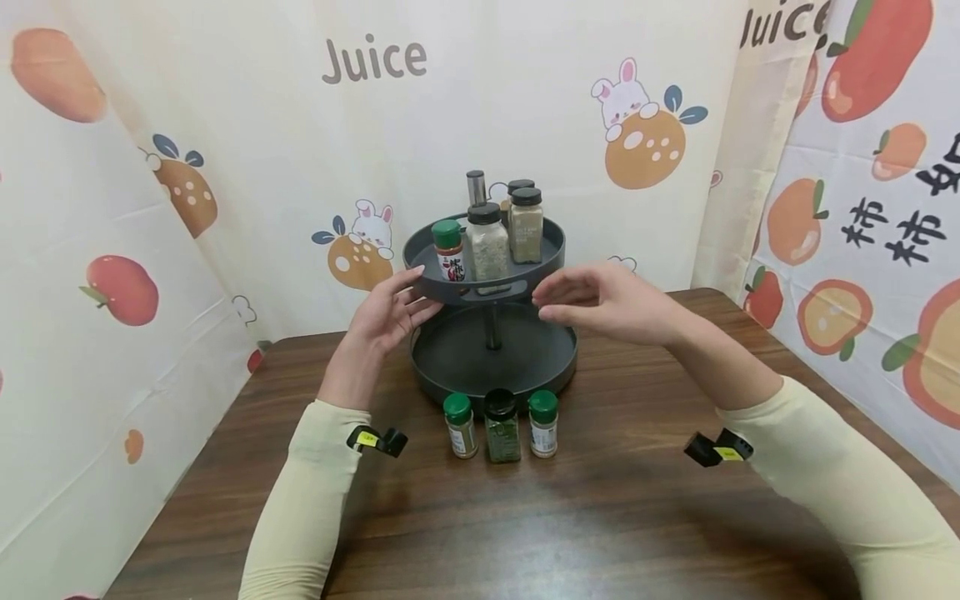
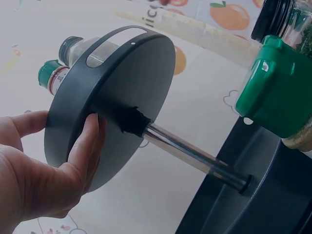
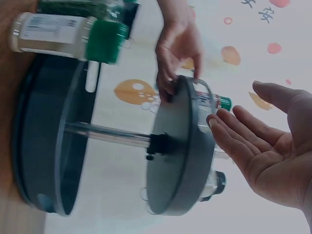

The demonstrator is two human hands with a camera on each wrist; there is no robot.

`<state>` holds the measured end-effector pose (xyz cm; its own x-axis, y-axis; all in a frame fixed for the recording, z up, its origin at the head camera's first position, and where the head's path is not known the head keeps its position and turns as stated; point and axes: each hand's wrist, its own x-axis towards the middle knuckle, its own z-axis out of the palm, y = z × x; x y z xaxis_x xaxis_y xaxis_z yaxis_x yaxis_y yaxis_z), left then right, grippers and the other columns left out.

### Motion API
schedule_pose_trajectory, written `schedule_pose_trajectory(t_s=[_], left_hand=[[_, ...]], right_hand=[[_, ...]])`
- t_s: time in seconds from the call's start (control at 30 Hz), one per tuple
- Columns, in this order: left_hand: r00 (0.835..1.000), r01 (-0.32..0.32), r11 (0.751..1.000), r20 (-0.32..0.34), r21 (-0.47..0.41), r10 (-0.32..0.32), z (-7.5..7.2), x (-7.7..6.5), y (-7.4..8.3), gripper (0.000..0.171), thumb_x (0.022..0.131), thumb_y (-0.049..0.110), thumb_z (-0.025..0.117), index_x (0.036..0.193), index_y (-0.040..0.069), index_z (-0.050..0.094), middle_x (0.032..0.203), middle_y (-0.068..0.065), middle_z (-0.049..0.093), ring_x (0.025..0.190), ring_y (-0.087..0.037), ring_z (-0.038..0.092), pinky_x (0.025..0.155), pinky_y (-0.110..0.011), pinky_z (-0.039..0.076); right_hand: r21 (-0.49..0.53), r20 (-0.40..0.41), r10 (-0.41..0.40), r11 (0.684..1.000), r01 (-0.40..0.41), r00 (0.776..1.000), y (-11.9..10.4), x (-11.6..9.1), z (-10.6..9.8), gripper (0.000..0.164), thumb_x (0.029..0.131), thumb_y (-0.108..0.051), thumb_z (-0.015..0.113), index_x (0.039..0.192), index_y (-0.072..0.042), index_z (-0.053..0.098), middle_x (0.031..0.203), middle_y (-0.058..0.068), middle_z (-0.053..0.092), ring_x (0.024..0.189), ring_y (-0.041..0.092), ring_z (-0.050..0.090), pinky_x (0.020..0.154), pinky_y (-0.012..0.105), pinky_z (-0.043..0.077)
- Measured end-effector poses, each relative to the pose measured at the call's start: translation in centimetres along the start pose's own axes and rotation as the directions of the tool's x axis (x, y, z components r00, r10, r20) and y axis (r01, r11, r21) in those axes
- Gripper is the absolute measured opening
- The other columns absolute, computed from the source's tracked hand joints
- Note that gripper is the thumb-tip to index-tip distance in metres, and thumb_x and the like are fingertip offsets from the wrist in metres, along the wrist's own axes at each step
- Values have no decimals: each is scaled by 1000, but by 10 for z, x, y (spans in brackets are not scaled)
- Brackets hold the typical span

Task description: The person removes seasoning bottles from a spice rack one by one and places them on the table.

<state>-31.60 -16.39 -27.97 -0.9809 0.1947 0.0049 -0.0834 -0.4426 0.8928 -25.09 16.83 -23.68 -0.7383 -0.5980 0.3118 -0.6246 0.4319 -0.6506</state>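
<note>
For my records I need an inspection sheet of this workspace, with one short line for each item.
Surface: wood-grain table, bearing a two-tier stand.
Job's things: one green-capped jar and three black-capped jars stand on the upper tier; three front jars (green, black, green caps) stand upright on the table before the lower tier.
Clutter: nothing seen.
Hands: left hand holds the upper tier's edge; right hand, fingers extended, is beside that tier, holding nothing; contact unclear.
Cables: nothing seen.
Surroundings: hanging cloth printed with fruit and rabbits.
</note>
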Motion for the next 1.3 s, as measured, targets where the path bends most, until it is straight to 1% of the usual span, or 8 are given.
schedule_pose_trajectory(t_s=[0.2,0.33,0.47,0.67,0.83,0.9,1.17,1.3], left_hand=[[1000,-4,1000,-5,2,4,-1,0,0,78,92,27,70,155,11,26,137,-17,49,105,-27,66,83,-37,60],[1000,-5,1000,5,5,5,-1,1,-1,76,93,26,68,155,11,26,137,-17,49,103,-27,67,85,-38,59],[1000,-3,1000,6,8,3,0,1,-2,73,94,25,67,154,10,28,135,-17,50,101,-26,68,86,-39,57],[1000,-9,1000,10,-1,9,-1,1,-2,74,93,25,68,154,10,29,135,-18,50,102,-26,67,85,-38,58],[1000,-5,1000,16,-17,6,-1,1,-3,79,91,25,72,155,10,27,135,-18,49,101,-27,68,83,-38,60],[1000,-1,1000,11,-19,1,-1,1,-3,80,90,25,73,154,10,28,136,-18,49,101,-27,68,82,-38,60],[1000,-7,1000,14,-11,7,1,3,-2,82,89,26,73,155,11,27,137,-18,49,102,-28,67,80,-37,61],[1000,-8,1000,1,-12,8,-1,3,-2,79,90,26,73,154,11,29,134,-18,51,100,-28,68,79,-36,62]], right_hand=[[12,-106,-37,999,39,994,-2,18,-10,41,91,-35,70,121,-9,66,115,2,70,102,8,65,92,39,57],[49,-147,-15,999,23,989,2,33,-13,50,89,-35,73,129,-7,60,124,7,67,110,11,62,98,43,53],[61,-136,7,998,2,991,6,52,-14,61,86,-36,75,136,-8,54,134,11,60,119,15,57,103,48,50],[58,-101,68,996,-62,993,9,81,-9,78,82,-42,78,145,-11,45,143,7,54,125,13,53,106,43,48],[86,-105,91,993,-82,990,11,97,-3,93,79,-43,80,152,-8,34,148,9,49,129,16,50,108,43,46],[90,-106,93,992,-83,990,12,101,-1,93,79,-43,80,152,-8,35,148,11,49,129,18,49,107,44,46],[103,-70,74,992,-67,995,14,112,-3,79,80,-34,81,144,-4,45,142,13,54,128,20,50,108,48,44],[96,-23,57,994,-54,998,14,118,-3,71,80,-33,82,138,-8,51,133,11,60,118,19,57,103,49,47]])
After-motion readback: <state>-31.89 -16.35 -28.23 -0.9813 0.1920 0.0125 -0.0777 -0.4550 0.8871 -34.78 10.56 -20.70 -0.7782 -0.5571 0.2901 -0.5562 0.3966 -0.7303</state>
